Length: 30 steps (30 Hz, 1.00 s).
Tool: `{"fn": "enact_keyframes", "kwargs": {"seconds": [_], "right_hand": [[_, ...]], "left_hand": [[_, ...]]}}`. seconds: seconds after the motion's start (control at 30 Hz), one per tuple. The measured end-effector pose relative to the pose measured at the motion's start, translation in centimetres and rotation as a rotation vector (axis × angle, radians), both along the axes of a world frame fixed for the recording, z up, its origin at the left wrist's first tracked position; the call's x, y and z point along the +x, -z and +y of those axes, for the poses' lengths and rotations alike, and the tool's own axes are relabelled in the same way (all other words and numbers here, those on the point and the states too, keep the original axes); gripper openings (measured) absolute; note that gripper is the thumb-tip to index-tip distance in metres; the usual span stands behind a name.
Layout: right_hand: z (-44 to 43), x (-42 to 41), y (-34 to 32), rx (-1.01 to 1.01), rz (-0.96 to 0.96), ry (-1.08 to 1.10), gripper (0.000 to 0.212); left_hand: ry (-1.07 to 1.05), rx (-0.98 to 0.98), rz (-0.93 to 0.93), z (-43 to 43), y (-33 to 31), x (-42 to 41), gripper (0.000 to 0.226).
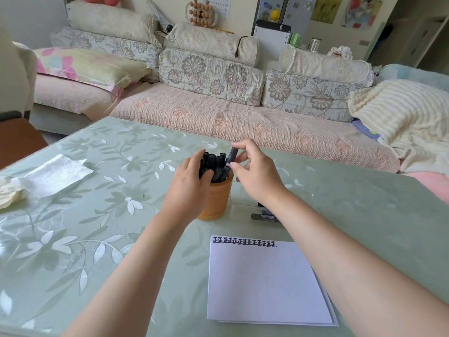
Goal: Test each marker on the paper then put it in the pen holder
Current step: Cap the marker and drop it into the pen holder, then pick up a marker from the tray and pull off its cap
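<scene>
Left hand (192, 176): reaching in from the near left, curling round the bunch of markers (215, 164) at the mouth of the pen holder (215, 200), pressing on the near side of the bunch with the thumb, wrapping its far left side with the fingers
Right hand (255, 171): reaching in from the near right, pinching a black marker (232, 155) between thumb and forefinger, keeping the other fingers loosely bent behind
Black marker: standing tilted at the right edge of the bunch, sticking up above the other caps, going down among them at its lower end, hiding how deep
Pen holder: standing upright on the tabletop (97, 215), orange-brown and round, sitting between the two wrists and beyond the paper (264, 280), holding a tight crowd of black markers
Paper: lying flat at the near right, white, resting on further sheets peeking out along the bottom and right edges, bearing a row of black marks (244, 242) along the top edge
Loose marker (264, 217): lying flat just right of the holder's foot, between the holder and the right forearm, partly hidden by that forearm
Tabletop: shining pale green under a white leaf and flower pattern
Tissue (53, 173): lying flat at the far left, touching a crumpled yellowish wad (9, 193) at the left edge
Sofa (218, 117): running along beyond the tabletop, carrying floral cushions and a cream blanket (401, 117) at the right
</scene>
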State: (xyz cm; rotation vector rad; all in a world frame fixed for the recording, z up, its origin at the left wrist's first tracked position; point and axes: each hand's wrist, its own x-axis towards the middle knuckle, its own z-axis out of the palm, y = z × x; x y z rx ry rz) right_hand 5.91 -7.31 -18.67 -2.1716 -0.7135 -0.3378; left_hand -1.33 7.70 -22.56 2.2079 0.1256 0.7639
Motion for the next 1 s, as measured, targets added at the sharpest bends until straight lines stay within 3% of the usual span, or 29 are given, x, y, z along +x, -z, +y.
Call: {"fn": "enact_keyframes", "kwargs": {"seconds": [0.23, 0.37, 0.6, 0.7, 0.8, 0.9, 1.0], "right_hand": [[0.0, -0.1, 1.0, -0.093, -0.017, -0.052, 0.027], [-0.9, -0.7, 1.3, -0.087, -0.065, -0.046, 0.044], [-2.6, -1.1, 1.9, -0.108, 0.043, -0.115, 0.061], [-4.9, -0.9, 1.8, -0.131, 0.072, -0.061, 0.049], [-7.9, -0.2, 2.5, -0.272, 0.111, 0.017, 0.029], [-10.8, 0.4, 3.9, -0.373, 0.18, 0.095, 0.026], [-12.4, 0.8, 4.9, -0.515, 0.172, 0.11, 0.029]], "left_hand": [[0.02, -0.087, 0.028, -0.2, -0.4, -0.5, 0.052], [0.03, -0.034, 0.03, 0.0, -0.4, -0.5, 0.05], [-0.06, 0.055, -0.003, -0.3, -0.1, -0.7, 0.059], [-0.124, 0.221, -0.188, -1.3, -0.4, -1.5, 0.051], [0.018, 0.304, -0.308, -3.0, -0.4, -2.2, 0.026], [0.282, 0.339, -0.163, -4.8, 1.1, -2.5, 0.018], [0.433, 0.404, 0.16, -6.3, 3.3, -2.8, 0.033]]}}
